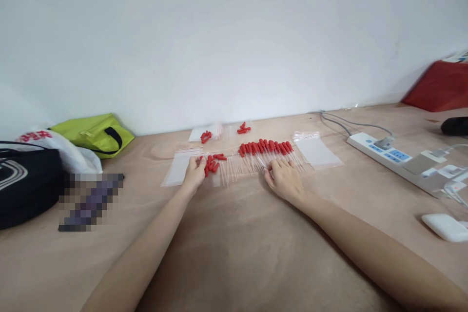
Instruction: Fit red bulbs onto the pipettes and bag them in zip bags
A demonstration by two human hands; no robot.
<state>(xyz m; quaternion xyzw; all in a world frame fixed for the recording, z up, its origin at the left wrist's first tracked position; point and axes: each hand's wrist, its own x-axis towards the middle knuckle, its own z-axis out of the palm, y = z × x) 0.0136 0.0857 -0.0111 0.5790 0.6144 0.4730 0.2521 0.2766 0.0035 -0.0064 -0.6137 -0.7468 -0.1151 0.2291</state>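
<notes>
My left hand (195, 174) is at the left edge of a small pile of red caps (214, 165), its thumb and fingers pinched together. A bit of red shows at the fingertips, but what they grip is too small to tell. My right hand (285, 179) rests curled over the lower ends of a row of thin sticks with red tips (266, 146). Its fingertips are partly hidden, so any held item cannot be made out. Between my hands lie several thin bare sticks (225, 170) side by side.
Clear zip bags (318, 150) lie right of the row and left of the pile. Two small groups of red caps (243, 129) sit farther back. A white power strip (387, 156) and white case (444, 226) are at right; a green bag (95, 131) and black bag (32, 190) at left.
</notes>
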